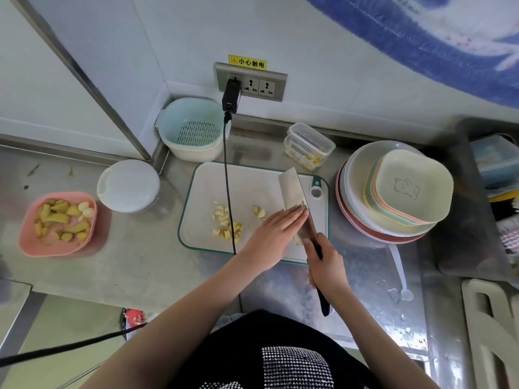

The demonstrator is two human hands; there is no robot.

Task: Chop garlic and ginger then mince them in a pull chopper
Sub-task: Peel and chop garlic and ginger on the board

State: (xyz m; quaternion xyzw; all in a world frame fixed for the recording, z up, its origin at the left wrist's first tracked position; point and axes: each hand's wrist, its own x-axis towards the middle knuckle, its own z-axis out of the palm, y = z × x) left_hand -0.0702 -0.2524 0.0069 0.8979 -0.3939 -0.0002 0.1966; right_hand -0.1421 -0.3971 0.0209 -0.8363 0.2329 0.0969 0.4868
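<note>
Two clusters of chopped garlic and ginger point(227, 223) lie on the cutting board point(205, 181), left of the fingers. Cleaver point(292, 192): right hand point(325, 265) grips its handle; left hand point(276, 226) presses straight fingers point(295, 212) flat on the blade. Pink bowl point(31, 240) of pieces and pull chopper point(129, 185) stand farther left on the surface point(146, 265).

You have one view only, from the camera worn on your head, so no second view shares any part of the scene. It looks steeply down and forward over a steel counter point(146, 265), with your own torso at the bottom edge and the wall socket point(251, 82) near the top. The cutting board point(252, 186) sits near centre, close enough to tell single pieces apart. The wide lens bends straight edges, most strongly towards the corners.
</note>
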